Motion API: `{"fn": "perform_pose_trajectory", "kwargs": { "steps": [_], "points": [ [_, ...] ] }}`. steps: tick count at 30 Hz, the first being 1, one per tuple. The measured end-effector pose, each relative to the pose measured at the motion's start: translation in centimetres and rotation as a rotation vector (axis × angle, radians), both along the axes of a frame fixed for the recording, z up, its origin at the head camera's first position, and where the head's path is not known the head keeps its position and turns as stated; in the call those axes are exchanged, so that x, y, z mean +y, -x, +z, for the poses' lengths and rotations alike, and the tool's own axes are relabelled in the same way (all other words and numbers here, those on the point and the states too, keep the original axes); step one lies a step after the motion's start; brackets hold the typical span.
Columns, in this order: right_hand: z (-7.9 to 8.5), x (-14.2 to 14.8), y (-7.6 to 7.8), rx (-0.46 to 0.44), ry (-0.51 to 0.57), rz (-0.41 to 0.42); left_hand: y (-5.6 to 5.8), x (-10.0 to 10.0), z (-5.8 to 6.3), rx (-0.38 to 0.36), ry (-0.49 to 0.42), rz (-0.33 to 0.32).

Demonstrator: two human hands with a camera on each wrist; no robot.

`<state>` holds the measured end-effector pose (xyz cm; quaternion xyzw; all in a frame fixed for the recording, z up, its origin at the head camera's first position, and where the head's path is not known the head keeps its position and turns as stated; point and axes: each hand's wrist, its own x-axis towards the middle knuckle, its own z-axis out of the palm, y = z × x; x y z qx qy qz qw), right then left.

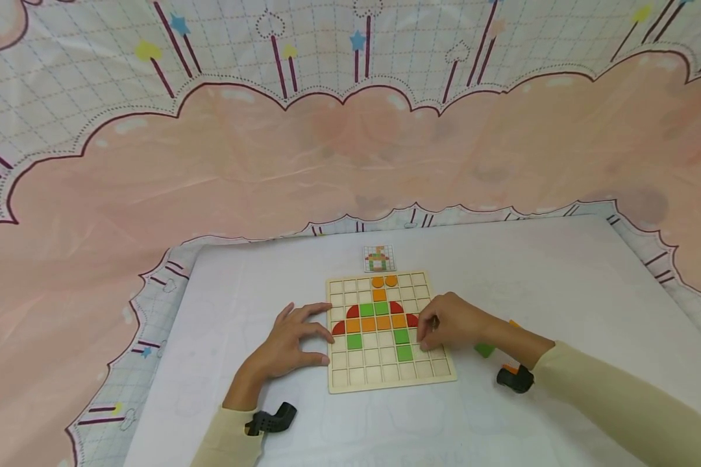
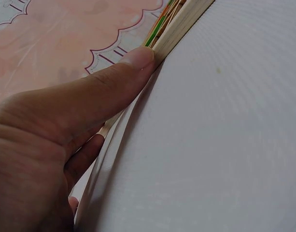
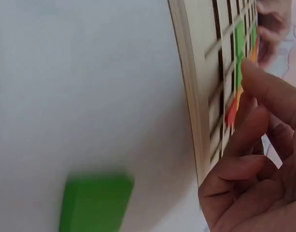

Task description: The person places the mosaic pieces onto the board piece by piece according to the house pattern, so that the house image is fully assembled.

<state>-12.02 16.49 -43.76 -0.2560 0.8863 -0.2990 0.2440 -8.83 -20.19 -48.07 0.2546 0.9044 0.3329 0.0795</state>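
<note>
A square wooden grid board lies before me, with red, green and orange pieces set in its cells. My left hand spreads its fingers along the board's left edge; the thumb presses the wooden rim. Over the right side is my right hand, fingers bent, with fingertips right at a red quarter-round piece. In the right wrist view its thumb and index finger stand apart, and no piece shows between them. Two green squares sit in cells just left of that hand. Two orange round pieces occupy the top row.
A small pattern card lies beyond the board. Loose pieces lie right of the board, partly behind the right forearm, among them a green block. Black wrist devices sit at both sleeves. The white tabletop meets a patterned cloth behind.
</note>
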Motion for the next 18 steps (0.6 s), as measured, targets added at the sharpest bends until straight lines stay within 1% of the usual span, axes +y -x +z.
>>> {"fn": "perform_pose_trajectory", "kwargs": {
  "steps": [3, 8, 11, 14, 18],
  "points": [
    [0.5, 1.4, 0.4, 0.005, -0.021, 0.009, 0.0, 0.0, 0.0, 0.0, 0.0, -0.001],
    [1.2, 4.2, 1.2, -0.012, -0.018, 0.079, 0.0, 0.0, 0.0, 0.004, -0.004, -0.004],
    [1.2, 5.8, 1.5, -0.028, -0.04, 0.102, 0.0, 0.0, 0.0, 0.003, -0.006, -0.005],
    [1.2, 7.2, 1.7, -0.065, -0.083, 0.095, 0.0, -0.1, -0.1, 0.003, -0.005, -0.006],
    [1.2, 8.3, 1.5, -0.129, -0.14, 0.067, 0.0, -0.1, -0.1, 0.005, -0.005, -0.008]
  ]
}}
